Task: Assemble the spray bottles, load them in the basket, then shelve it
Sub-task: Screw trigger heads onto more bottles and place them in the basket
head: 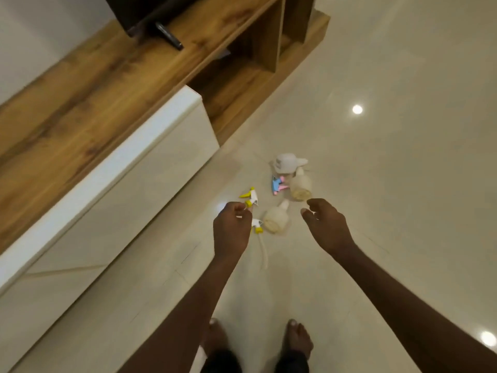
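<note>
Both hands empty: left hand point(232, 227) loosely curled, right hand point(326, 224) open above the scattered parts.
Risk: nearest bottle point(277, 219) lies on glossy floor point(376, 170); a careless grab may roll it from its yellow trigger head point(257, 226).

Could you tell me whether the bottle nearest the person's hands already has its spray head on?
Not yet: the nearest bottle lies tipped on the floor, neck bare, beside a loose yellow spray head.

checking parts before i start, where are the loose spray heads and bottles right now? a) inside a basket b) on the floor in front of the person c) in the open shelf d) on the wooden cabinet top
b: the yellow spray heads and the bottles lie on the floor tiles, just beyond both hands.
</note>
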